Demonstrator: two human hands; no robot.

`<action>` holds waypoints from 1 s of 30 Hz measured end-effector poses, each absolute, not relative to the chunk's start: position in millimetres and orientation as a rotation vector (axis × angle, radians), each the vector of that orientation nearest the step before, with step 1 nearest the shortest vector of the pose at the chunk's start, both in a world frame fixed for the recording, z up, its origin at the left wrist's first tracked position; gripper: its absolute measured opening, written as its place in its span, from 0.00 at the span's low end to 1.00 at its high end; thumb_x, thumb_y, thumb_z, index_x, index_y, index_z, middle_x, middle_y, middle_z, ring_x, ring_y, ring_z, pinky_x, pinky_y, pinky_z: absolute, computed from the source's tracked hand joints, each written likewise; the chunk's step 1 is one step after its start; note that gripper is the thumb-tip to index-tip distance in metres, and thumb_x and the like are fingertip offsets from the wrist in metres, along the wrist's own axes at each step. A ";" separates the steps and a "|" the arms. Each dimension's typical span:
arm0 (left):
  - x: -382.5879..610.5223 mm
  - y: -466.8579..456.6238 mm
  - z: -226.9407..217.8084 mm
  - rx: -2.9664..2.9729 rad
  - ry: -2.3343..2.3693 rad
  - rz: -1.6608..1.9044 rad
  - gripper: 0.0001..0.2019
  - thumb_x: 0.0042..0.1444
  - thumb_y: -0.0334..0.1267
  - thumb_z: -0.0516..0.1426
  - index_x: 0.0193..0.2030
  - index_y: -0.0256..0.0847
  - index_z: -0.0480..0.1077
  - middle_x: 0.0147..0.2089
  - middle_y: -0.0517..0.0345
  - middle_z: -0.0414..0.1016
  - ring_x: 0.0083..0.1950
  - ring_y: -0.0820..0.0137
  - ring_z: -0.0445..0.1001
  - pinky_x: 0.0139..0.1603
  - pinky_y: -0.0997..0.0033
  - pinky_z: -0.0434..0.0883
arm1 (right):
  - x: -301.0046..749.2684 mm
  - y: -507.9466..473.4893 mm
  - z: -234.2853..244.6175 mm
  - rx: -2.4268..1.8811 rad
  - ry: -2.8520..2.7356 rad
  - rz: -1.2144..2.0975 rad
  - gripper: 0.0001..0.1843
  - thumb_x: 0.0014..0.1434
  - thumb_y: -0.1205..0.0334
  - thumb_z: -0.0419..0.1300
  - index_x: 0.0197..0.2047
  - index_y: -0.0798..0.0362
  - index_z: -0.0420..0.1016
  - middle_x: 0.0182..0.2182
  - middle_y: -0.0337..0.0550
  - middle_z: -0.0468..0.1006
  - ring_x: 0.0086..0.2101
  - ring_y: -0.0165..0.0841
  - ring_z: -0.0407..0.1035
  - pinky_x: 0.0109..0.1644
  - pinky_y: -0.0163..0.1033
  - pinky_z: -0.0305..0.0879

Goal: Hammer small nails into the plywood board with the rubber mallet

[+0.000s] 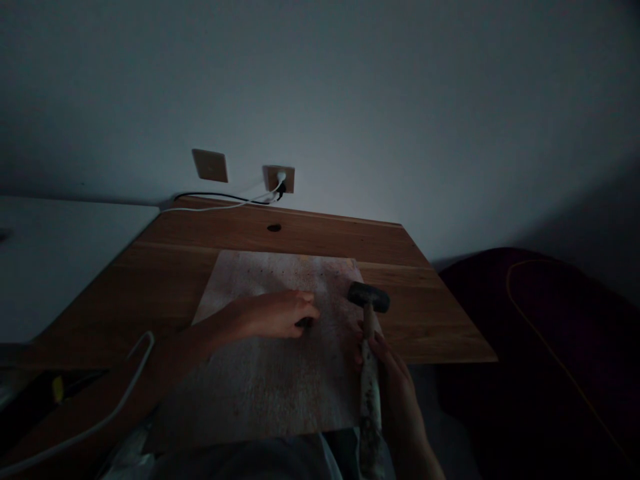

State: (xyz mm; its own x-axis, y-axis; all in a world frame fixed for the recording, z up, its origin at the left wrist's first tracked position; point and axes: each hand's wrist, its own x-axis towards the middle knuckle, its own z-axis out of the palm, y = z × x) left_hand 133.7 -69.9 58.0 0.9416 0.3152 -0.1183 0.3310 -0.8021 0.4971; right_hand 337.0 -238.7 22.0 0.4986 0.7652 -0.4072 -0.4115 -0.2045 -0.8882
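My right hand (397, 377) is wrapped round the worn, paint-flecked handle of a hammer (370, 393). Its dark, blunt head points away from me, near the right edge of a thin wooden board (280, 380). My left hand (285, 315) is over the middle of that board with its fingers curled. Below the fingertips shows a small dark object (304, 322), too dim to name. A row of small dark marks, perhaps nails or holes, runs along the board's far part.
The board lies on a wooden desk (425, 320) and overhangs its near edge. Behind, cables run to a wall socket (279, 179), beside a blank wall plate (210, 165). A white cable (120, 407) crosses at lower left. A dark red rounded thing (540, 320) stands on the right.
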 end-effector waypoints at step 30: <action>234.6 42.2 -12.3 2.007 0.548 0.721 0.08 0.57 0.37 0.70 0.35 0.36 0.78 0.33 0.57 0.78 0.33 0.72 0.70 0.39 0.70 0.67 | 347.3 -242.8 17.2 -1.215 -0.242 1.349 0.33 0.52 0.53 0.76 0.61 0.44 0.78 0.29 0.35 0.81 0.16 0.22 0.59 0.13 0.23 0.46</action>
State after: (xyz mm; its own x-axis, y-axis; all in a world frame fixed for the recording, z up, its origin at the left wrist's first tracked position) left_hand 234.6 42.2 -12.3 0.7311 0.6248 0.2740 0.0960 -0.4918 0.8654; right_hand 347.3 -242.8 17.2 0.2958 0.8220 -0.4866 -0.6014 -0.2355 -0.7635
